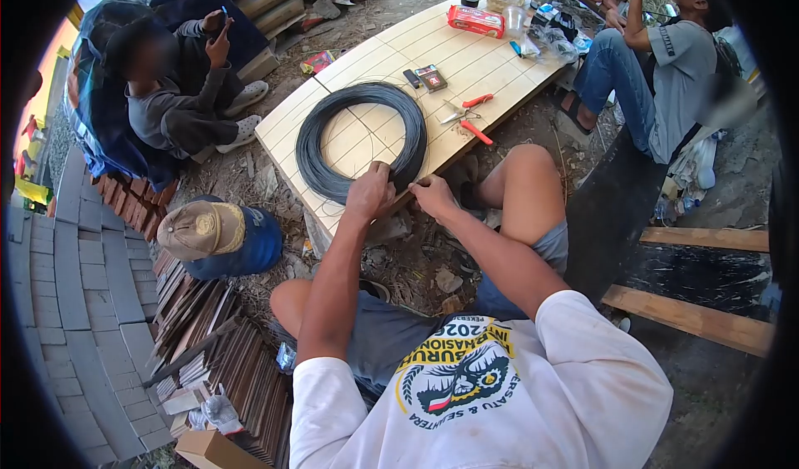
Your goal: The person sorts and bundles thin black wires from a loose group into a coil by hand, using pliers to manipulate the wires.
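Note:
A large coil of dark wire [310, 148] lies flat on a pale wooden board [466, 53] in front of me. My left hand [370, 190] grips the near edge of the coil, fingers curled over the strands. My right hand [433, 196] is right beside it, fingers pinched on the same near part of the coil at the board's edge. Both forearms reach forward from my white shirt. My bare knees frame the space below the board.
Orange-handled cutters [470, 119], a small box [431, 77] and a red packet [476, 21] lie on the board. A person with a phone [179, 94] sits at left, another person [666, 78] at right. A cap [220, 238], stacked tiles [216, 336] and wooden planks [699, 319] surround me.

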`<action>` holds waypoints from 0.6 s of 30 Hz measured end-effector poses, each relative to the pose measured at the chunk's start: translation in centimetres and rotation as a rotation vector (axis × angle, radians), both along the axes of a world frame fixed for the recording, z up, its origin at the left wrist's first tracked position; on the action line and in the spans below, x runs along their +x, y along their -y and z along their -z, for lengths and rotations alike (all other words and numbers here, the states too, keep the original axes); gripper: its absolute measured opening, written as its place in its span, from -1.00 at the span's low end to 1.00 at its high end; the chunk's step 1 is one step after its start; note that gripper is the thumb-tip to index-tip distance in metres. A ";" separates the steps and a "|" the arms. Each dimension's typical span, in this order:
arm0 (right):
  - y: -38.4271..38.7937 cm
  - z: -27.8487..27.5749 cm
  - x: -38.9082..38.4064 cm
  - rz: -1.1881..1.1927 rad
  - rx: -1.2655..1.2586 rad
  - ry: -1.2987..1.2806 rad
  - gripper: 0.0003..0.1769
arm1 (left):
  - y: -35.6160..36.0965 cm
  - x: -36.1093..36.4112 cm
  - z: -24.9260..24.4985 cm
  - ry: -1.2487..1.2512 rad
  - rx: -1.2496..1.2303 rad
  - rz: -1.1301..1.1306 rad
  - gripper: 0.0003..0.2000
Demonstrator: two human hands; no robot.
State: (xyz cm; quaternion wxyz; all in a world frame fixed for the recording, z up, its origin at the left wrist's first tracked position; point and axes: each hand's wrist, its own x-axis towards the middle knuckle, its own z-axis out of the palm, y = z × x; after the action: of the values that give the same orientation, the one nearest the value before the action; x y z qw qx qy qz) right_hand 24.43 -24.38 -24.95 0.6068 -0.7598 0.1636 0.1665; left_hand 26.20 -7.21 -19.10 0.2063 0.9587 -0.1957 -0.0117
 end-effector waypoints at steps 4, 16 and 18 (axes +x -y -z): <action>-1.2 0.5 -0.6 0.306 -0.524 0.214 -0.60 | -0.1 -0.4 -0.4 -0.039 -0.012 -0.018 -0.59; -0.4 1.1 0.2 0.011 -0.399 0.170 -0.65 | 0.4 -1.6 0.0 0.028 0.173 -0.056 -0.23; -0.4 0.8 0.5 0.011 -0.487 0.181 -0.70 | 0.3 -1.5 0.6 0.006 0.188 -0.107 -0.22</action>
State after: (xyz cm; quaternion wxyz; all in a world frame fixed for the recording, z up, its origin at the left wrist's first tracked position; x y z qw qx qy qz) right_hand 24.95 -24.01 -25.73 0.4190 -0.8945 0.1479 0.0503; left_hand 24.67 -7.49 -19.71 0.1152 0.9828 -0.1431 -0.0161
